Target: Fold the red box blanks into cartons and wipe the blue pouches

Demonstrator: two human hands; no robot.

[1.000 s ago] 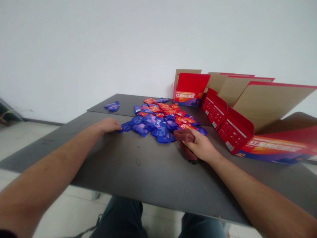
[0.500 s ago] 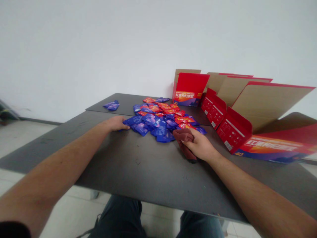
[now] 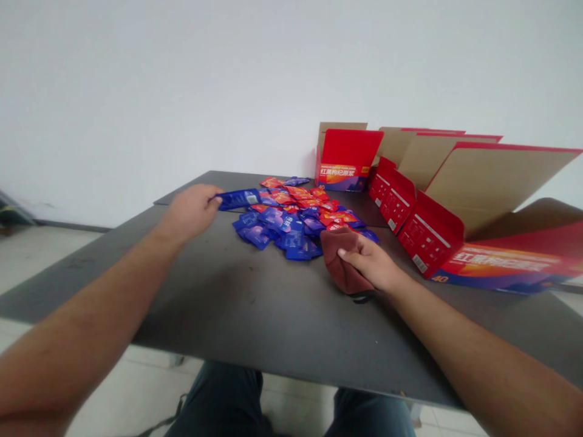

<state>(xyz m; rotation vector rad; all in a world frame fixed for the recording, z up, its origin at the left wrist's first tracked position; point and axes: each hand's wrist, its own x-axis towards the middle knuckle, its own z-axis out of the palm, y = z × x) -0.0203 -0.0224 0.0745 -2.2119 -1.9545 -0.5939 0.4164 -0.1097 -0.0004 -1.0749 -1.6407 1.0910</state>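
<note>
Pinched in my left hand (image 3: 194,209) is one end of a blue sachet (image 3: 239,199), raised above the table to the left of the pile. My right hand (image 3: 371,261) grips a folded brown cloth (image 3: 341,261), thumb on top, just in front of the pile's right side. Blue sachets (image 3: 294,233) form the near part of the pile, and red sachets (image 3: 300,193) lie mixed in farther back. The small group of purple sachets at the far left is hidden behind my left hand.
Open red boxes with raised flaps stand on the right: a large one (image 3: 510,267) nearest, others (image 3: 396,200) behind it, and one (image 3: 344,173) at the back by the wall. The dark table's (image 3: 218,309) front edge runs above my knees.
My left hand has lifted a blue sachet off the pile's left edge, moving up and to the left. In my right hand the cloth has opened out a little and shifted slightly right.
</note>
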